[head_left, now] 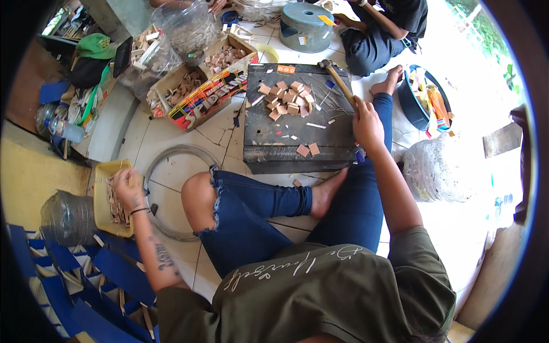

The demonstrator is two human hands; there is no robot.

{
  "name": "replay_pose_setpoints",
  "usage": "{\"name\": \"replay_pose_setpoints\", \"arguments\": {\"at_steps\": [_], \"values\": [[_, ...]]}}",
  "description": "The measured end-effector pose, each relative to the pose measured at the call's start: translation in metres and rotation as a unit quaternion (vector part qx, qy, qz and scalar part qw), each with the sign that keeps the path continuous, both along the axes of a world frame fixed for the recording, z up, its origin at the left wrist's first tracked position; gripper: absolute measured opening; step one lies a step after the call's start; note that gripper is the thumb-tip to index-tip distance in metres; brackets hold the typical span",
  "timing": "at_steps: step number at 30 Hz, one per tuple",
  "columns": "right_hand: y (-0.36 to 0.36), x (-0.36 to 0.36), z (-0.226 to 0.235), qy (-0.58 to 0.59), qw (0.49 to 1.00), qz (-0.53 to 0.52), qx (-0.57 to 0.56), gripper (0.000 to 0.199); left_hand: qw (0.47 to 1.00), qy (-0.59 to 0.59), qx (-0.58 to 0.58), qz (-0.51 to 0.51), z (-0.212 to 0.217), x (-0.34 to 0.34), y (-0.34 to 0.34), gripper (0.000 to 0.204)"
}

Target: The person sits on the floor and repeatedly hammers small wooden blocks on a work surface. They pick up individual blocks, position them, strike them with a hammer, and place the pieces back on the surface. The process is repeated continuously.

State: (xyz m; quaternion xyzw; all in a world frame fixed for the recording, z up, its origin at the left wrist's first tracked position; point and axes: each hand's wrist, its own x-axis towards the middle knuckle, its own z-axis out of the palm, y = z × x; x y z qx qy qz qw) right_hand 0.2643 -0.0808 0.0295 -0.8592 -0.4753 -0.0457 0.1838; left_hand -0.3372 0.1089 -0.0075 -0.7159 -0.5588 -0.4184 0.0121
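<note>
My right hand [369,126] is closed round the handle of a hammer [342,84], whose head rests over the far right part of a low black worktop [274,150]. A heap of small square wooden pieces [290,98] lies on that worktop, with two more squares [307,150] near its front edge. Thin sticks and blue, red and white scraps are scattered beside the heap. At the left, my left hand [127,187] is over a yellow tub [122,230] of small wooden bits [116,207]. Motion smears its fingers, so their grip is unclear.
A cardboard box [203,94] of wooden pieces stands beyond, left of the worktop. A coil of wire [150,183] lies beside my knee. Blue-panelled pieces [114,268] crowd the lower left. A dark tub [420,108] of colourful strips stands right; another person [383,34] sits at the back.
</note>
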Motion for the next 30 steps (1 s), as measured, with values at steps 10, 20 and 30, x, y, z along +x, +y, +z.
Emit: {"name": "replay_pose_setpoints", "arguments": {"at_steps": [10,20,30], "values": [[0.049,-0.013,0.021,-0.059,0.995,0.071,-0.028,0.03,0.926,0.241,-0.12,0.264,-0.009,-0.105,0.035,0.051],[0.093,0.007,0.017,0.039,0.994,0.044,-0.094,0.023,0.938,0.046,0.034,-0.342,0.035,0.263,-0.015,0.024],[0.034,-0.015,0.028,0.472,0.856,0.125,0.173,0.036,0.956,0.051,-0.048,-0.286,0.031,0.345,-0.044,0.026]]}}
